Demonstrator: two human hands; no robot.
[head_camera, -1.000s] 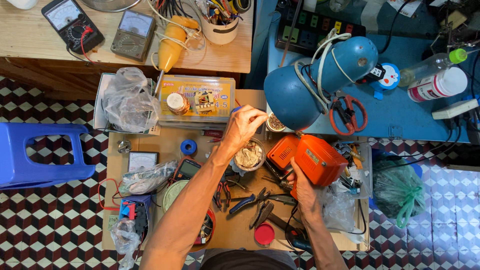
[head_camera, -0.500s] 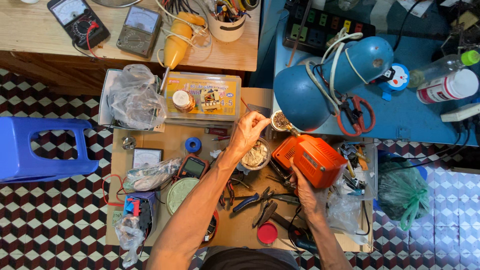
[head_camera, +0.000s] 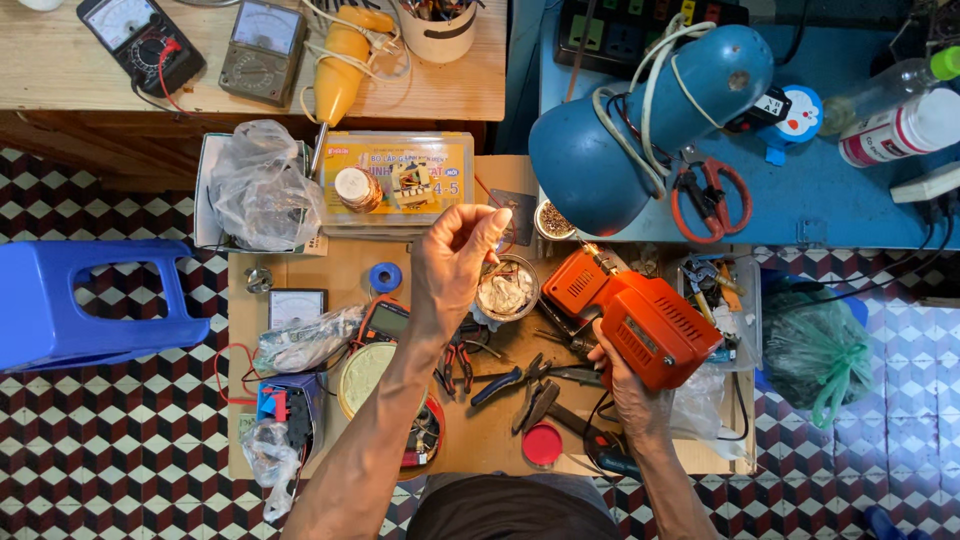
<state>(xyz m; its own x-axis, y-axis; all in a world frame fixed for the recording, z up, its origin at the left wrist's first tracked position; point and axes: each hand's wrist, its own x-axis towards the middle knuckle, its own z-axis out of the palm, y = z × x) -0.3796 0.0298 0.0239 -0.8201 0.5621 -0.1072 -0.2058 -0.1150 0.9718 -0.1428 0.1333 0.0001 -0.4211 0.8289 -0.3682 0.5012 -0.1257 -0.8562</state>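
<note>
Crowded tabletop (head_camera: 300, 275), little free room

Pliers (head_camera: 500, 382), a small bowl (head_camera: 507, 290) and the blue lamp (head_camera: 640, 130) hem in both hands; bare board shows only near the blue tape roll (head_camera: 385, 277).

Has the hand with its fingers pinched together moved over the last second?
Hardly. The left hand still hovers pinched just left of the small round tin, as before; any apparent shift matches the camera's own.

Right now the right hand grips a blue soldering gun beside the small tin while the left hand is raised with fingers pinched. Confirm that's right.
Not quite: the soldering gun is orange, not blue; the blue thing above it is the desk lamp. The head view shows this. The rest holds: the right hand grips it beside the small tin, and the left hand is raised with fingers pinched.
</note>
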